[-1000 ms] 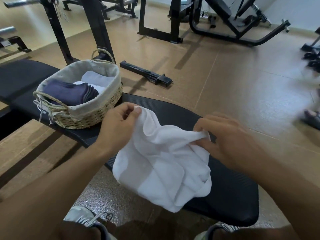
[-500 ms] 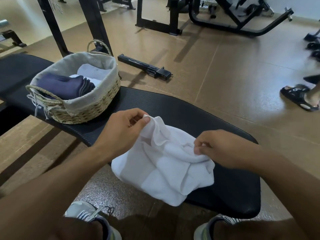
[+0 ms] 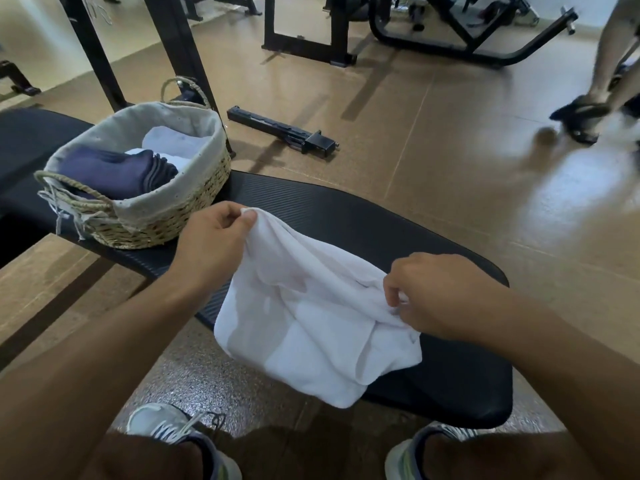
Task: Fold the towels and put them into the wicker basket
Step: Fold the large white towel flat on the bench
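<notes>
We are sitting at the long black padded gym bench [image 3: 346,216], holding the crumpled white cotton towel [image 3: 311,323] above its near end. The lined oval wicker basket [image 3: 166,216], already holding folded dark and white towels, is standing to our left. Our left hand [image 3: 211,244] is pinching one edge and our right hand [image 3: 436,292] another; we are judging that finding the corners and spreading it flat comes next. No readable writing is showing.

The white towel [image 3: 311,323] at centre frame is soft, matt cloth, creased and thin. The wicker basket [image 3: 166,216] at left is coarse woven straw with a matt beige fabric lining. The bench pad [image 3: 346,209] beneath is black, finely ribbed vinyl with a dull sheen. The floor [image 3: 485,168] is glossy, speckled brown at upper right.
</notes>
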Motion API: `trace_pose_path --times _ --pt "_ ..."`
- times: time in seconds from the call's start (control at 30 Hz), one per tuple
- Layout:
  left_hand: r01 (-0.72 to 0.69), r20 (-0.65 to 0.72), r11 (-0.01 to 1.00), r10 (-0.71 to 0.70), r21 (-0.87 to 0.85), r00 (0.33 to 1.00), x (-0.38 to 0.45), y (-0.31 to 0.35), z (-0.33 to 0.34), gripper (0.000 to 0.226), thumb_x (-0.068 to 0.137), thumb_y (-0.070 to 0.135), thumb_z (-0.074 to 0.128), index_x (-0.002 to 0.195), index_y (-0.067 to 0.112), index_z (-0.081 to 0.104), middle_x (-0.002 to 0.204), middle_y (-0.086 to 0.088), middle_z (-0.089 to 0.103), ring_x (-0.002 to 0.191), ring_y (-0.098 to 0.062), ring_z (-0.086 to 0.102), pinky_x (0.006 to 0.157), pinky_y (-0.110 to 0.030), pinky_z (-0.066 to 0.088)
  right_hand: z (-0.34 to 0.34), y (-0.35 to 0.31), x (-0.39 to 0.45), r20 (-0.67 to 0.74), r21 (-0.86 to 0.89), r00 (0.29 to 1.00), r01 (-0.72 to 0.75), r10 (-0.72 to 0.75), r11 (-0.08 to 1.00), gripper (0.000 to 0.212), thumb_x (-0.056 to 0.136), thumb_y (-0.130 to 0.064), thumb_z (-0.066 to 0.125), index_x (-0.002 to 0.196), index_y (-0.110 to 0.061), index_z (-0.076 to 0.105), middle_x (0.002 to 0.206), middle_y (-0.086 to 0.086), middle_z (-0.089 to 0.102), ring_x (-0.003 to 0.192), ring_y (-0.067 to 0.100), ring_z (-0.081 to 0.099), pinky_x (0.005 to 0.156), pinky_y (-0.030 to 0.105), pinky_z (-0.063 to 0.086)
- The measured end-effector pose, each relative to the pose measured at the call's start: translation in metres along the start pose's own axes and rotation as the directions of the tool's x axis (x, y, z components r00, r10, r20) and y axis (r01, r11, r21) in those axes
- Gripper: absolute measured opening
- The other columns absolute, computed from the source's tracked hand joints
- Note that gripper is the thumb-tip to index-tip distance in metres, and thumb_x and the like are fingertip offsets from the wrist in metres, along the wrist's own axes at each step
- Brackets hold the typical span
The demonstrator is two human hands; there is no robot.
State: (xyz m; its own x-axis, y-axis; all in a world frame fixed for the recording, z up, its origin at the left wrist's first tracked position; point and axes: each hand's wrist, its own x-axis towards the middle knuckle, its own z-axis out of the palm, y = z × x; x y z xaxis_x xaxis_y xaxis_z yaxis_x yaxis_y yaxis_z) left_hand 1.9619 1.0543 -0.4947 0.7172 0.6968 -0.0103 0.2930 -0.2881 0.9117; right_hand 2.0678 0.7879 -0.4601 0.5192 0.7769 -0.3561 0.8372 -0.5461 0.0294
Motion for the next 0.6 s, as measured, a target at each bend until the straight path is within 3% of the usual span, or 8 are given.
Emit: trace_pose_path --times 0.07,0.17,0.27,0.33,0.43,0.5,0.6 --pt "-0.011 -0.013 1.000 0.011 0.006 1.000 -0.001 0.002 0.000 0.021 0.098 0.034 0.062 0.084 0.021 0.072 0.077 0.001 0.071 0.068 -0.015 0.058 0.074 -0.045 0.055 -0.002 0.003 -0.001 -0.038 0.065 0.999 -0.031 0.033 0.997 0.012 0.101 -0.039 0.049 0.094 -0.031 0.055 0.097 -0.010 0.058 0.093 0.013 0.054 0.079 0.034 0.050" --pt "-0.045 -0.057 0.999 0.044 -0.028 0.997 -0.003 0.005 0.001 0.022 0.100 0.035 0.059 0.086 0.022 0.070 0.075 0.005 0.067 0.068 -0.011 0.055 0.070 -0.033 0.046 -0.005 0.006 -0.003 -0.127 0.282 0.990 -0.017 0.055 0.959 0.021 0.106 -0.043 0.035 0.091 -0.030 0.039 0.078 -0.004 0.055 0.072 0.015 0.051 0.066 0.037 0.045" --pt "-0.014 -0.173 0.990 -0.011 -0.143 0.985 0.001 0.006 -0.001 0.023 0.102 0.039 0.052 0.089 0.025 0.065 0.083 0.005 0.064 0.078 -0.011 0.054 0.073 -0.033 0.044 -0.008 0.010 -0.006 -0.227 0.429 0.969 0.012 0.095 0.903 0.019 0.104 -0.049 0.034 0.091 -0.035 0.039 0.072 -0.006 0.058 0.065 0.011 0.052 0.062 0.038 0.047" --pt "0.039 -0.219 0.958 -0.104 -0.283 0.970 0.008 0.005 -0.005 0.023 0.102 0.041 0.051 0.086 0.029 0.062 0.086 0.005 0.062 0.085 -0.016 0.056 0.079 -0.035 0.046 -0.008 0.013 -0.005 -0.175 0.419 0.982 0.012 0.068 0.908 0.018 0.100 -0.054 0.037 0.088 -0.041 0.042 0.087 -0.012 0.064 0.075 0.006 0.055 0.070 0.035 0.051" --pt "0.076 -0.247 0.956 -0.149 -0.284 0.957 0.016 0.000 -0.009 0.022 0.100 0.044 0.050 0.086 0.031 0.062 0.094 0.003 0.062 0.094 -0.019 0.057 0.087 -0.038 0.048 -0.006 0.007 -0.005 -0.041 0.300 0.998 0.049 -0.039 0.953 0.015 0.093 -0.058 0.038 0.087 -0.045 0.042 0.112 -0.018 0.060 0.098 0.003 0.055 0.088 0.035 0.050" --pt "0.062 -0.251 0.967 -0.125 -0.245 0.960 0.018 -0.003 -0.010 0.023 0.102 0.043 0.049 0.085 0.032 0.060 0.091 0.006 0.060 0.090 -0.015 0.054 0.083 -0.035 0.046 -0.007 0.000 -0.007 -0.124 0.214 0.985 0.148 -0.124 0.966 0.014 0.097 -0.052 0.039 0.085 -0.043 0.038 0.117 -0.019 0.059 0.109 0.003 0.051 0.093 0.030 0.047" --pt "0.011 -0.190 0.991 -0.036 -0.131 0.981 0.018 -0.004 -0.008 0.022 0.103 0.040 0.051 0.091 0.027 0.064 0.086 0.006 0.063 0.082 -0.012 0.054 0.074 -0.032 0.044 -0.016 -0.011 -0.012 -0.414 0.228 0.897 0.268 -0.155 0.936 0.009 0.099 -0.042 0.039 0.092 -0.038 0.040 0.125 -0.018 0.061 0.117 0.003 0.051 0.093 0.032 0.048"
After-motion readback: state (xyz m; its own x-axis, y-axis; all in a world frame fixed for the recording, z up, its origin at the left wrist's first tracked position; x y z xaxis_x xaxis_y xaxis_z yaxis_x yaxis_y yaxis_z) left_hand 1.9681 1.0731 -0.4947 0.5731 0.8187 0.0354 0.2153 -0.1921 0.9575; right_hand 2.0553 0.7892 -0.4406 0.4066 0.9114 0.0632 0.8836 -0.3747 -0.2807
